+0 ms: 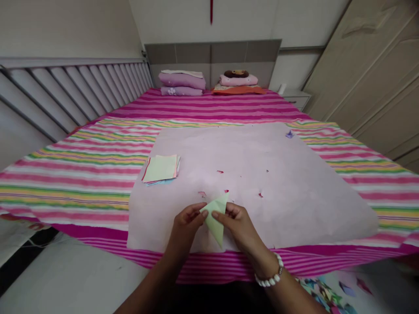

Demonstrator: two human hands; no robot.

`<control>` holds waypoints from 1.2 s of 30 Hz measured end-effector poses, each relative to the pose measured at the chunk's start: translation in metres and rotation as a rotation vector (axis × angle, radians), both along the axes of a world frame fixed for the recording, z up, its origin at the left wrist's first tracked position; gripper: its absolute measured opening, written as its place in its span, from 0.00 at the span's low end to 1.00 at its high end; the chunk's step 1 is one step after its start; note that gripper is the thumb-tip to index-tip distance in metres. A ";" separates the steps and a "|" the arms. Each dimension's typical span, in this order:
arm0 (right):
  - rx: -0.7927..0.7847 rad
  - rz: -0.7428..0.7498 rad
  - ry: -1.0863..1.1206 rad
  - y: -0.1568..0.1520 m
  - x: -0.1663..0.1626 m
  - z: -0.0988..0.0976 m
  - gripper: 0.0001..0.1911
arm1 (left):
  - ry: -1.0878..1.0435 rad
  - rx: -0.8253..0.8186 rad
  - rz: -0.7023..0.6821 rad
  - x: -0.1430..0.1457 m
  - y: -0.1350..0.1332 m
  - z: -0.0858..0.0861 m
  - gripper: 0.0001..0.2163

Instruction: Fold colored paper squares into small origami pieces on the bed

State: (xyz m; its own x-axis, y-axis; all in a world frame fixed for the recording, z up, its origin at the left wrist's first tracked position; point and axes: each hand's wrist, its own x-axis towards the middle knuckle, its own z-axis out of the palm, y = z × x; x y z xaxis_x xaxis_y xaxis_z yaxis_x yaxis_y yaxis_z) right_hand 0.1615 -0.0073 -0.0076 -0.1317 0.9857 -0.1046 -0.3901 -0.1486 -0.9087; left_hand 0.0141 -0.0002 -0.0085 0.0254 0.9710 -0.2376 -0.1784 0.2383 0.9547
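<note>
A bed (98, 174) with a pink striped cover filled the room, a pale pink sheet (278, 196) spread across its near half and folded bedding stacked at the far headboard. We held a folded light green paper (216, 220) just above the sheet's near edge, our left hand (186, 224) and right hand (240, 226) both clenched on it in a fingertip grip. A stack of coloured paper squares (161, 169) lay to the left, and a tiny purple folded piece (289, 134) sat far right.
</note>
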 end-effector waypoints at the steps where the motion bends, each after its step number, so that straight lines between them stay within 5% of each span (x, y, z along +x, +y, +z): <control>1: 0.011 -0.013 -0.031 0.000 0.000 0.003 0.11 | -0.003 -0.014 -0.026 -0.001 0.001 -0.003 0.14; 12: 0.001 0.041 0.091 -0.005 0.003 0.020 0.15 | -0.456 -0.187 -0.398 0.001 0.000 0.004 0.14; 22: 0.005 0.022 0.016 -0.005 0.006 0.021 0.13 | -0.469 -0.290 -0.285 0.003 -0.003 -0.001 0.11; 36: 0.080 0.116 0.025 -0.009 0.012 0.014 0.14 | -0.455 -0.255 -0.310 0.004 0.000 -0.003 0.15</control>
State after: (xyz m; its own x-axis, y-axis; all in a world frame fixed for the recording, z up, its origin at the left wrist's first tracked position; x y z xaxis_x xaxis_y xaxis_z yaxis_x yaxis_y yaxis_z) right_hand 0.1735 -0.0165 0.0062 -0.2472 0.9687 -0.0214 -0.3972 -0.1215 -0.9097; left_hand 0.0180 -0.0006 -0.0115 0.4519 0.8158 -0.3608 -0.4404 0.5558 0.7051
